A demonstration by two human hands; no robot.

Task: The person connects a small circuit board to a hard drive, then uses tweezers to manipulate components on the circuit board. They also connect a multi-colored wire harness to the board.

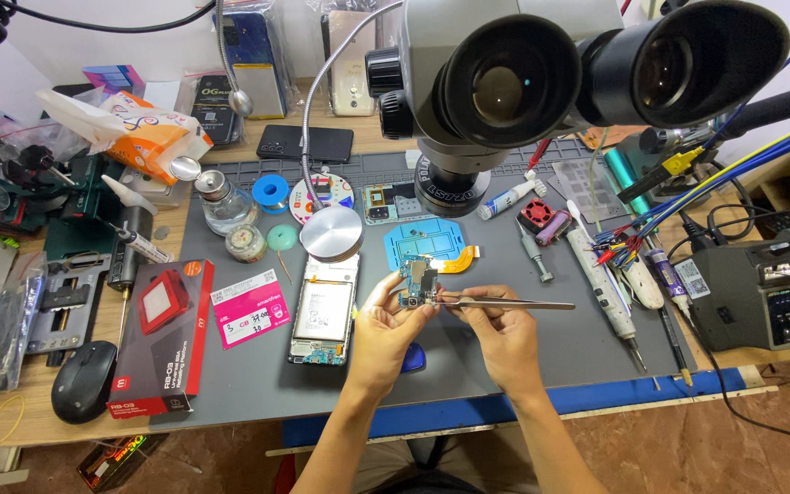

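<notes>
- Holding a small circuit board [416, 279] above the grey mat [258, 384], the left hand [386, 322] is closed around it, the board being pinched at its edges between thumb and fingertips.
- Metal tweezers [514, 302] are gripped in the right hand [503, 331], whose grip is closed on them, with the tips brought to the right edge of the board.
- A blue pick [413, 358] is seen lying on the mat just below the left hand.
- An opened phone [324, 311], back removed, is laid on the mat just left of the hands, apart from the board.
- Too much pressure from the tweezer tips could, it is judged, scratch the board or lift a small part, since the board is held in the air and unsupported.
- A loosened pinch could let the board drop onto the mat or the phone.
- Farther back, a round lamp head [331, 233] on a flexible arm and a blue fixture plate [424, 242] are set on the tabletop [11, 430].
- A microscope [541, 82] is mounted beyond these, above the mat.
</notes>
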